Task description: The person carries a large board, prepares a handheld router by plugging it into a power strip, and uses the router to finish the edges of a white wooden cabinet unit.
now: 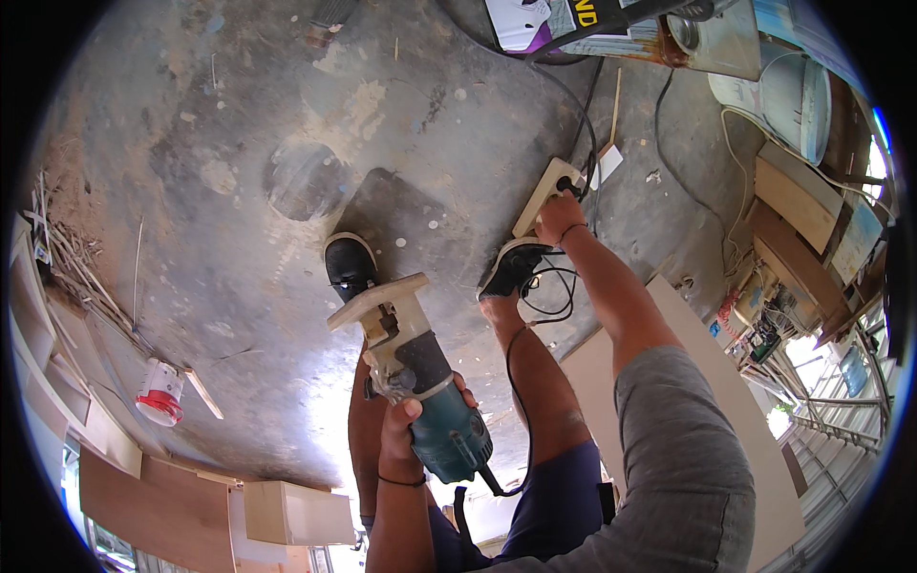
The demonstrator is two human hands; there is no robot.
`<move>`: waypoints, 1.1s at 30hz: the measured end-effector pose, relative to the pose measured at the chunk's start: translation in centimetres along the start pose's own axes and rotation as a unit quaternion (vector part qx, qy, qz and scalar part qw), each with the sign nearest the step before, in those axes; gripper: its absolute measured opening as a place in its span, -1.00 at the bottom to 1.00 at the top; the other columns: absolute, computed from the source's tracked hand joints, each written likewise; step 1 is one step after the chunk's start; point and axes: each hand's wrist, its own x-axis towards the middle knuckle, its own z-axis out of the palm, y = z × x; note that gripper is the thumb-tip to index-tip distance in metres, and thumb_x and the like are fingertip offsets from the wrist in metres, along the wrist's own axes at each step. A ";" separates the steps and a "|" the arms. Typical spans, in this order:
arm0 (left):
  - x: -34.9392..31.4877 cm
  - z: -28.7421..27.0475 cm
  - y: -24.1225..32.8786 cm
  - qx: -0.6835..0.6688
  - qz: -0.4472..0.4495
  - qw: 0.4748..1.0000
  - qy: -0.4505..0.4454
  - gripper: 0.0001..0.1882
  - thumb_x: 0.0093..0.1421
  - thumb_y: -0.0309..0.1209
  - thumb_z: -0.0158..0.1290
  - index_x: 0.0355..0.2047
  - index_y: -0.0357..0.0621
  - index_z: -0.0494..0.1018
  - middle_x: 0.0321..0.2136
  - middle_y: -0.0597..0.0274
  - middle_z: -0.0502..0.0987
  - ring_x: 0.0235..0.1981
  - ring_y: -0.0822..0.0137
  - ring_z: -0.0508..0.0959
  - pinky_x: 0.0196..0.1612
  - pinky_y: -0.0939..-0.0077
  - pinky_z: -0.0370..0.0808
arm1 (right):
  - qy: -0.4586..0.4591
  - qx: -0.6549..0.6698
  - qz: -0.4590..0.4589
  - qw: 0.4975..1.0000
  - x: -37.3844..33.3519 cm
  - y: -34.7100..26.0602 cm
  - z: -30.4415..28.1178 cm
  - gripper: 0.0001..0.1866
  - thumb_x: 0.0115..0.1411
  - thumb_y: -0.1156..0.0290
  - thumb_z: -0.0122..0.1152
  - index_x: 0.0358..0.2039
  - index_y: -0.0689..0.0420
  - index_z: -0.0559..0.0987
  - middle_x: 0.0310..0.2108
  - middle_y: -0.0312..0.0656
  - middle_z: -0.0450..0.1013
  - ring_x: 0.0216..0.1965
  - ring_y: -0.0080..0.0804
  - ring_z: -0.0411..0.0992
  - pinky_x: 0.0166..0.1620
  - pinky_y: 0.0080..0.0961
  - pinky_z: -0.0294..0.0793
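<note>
My left hand point(403, 428) is wrapped round the green body of a trim router point(449, 430), its flat base plate point(377, 302) tilted up and away from me. From the router's near end a black cord point(528, 420) runs up into loose loops beside my right shoe. Bent down to the floor, my right hand point(557, 219) has its fingers closed against a cream socket strip point(537, 202). What lies inside those fingers is hidden. A black plug point(565, 185) sits in the strip just beyond them.
Black shoes point(351, 261) stand on the stained concrete floor point(239, 105). A metal can point(712, 43) and cables lie at the far right. Boards point(798, 196) lean along the right. A red and white container point(159, 393) and wood strips are at left, panels point(158, 501) near left.
</note>
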 end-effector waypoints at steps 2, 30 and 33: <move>0.2 0.1 -0.2 -0.010 -0.002 1.000 0.002 -0.31 -0.15 -0.09 0.22 -0.11 -0.34 0.31 -0.27 0.00 0.46 -0.23 0.10 0.55 -0.22 0.24 0.57 | 0.015 0.023 -0.005 1.000 -0.9 0.1 -0.8 -0.72 -0.10 0.11 0.16 -0.55 0.04 0.64 -0.49 -0.18 0.53 -0.28 -0.29 0.47 -0.05 -0.32 0.21; 0.5 -0.5 -1.6 0.070 0.001 0.996 0.062 -0.38 -0.13 -0.12 0.22 -0.18 -0.35 0.36 -0.34 -0.01 0.49 -0.32 0.15 0.57 -0.30 0.27 0.58 | 0.186 0.160 0.190 0.951 -3.4 -2.9 2.3 -0.30 0.01 0.10 0.22 0.16 0.04 0.29 -0.50 -0.18 0.50 -0.51 -0.20 0.48 -0.49 -0.28 0.44; 0.5 -0.7 -1.7 0.064 0.001 0.996 0.065 -0.40 -0.12 -0.13 0.21 -0.18 -0.35 0.36 -0.34 -0.01 0.50 -0.32 0.15 0.57 -0.30 0.27 0.58 | 0.163 0.154 0.187 0.957 -2.6 -2.8 2.2 -0.31 0.01 0.10 0.21 0.16 0.05 0.32 -0.51 -0.18 0.49 -0.52 -0.19 0.47 -0.44 -0.26 0.44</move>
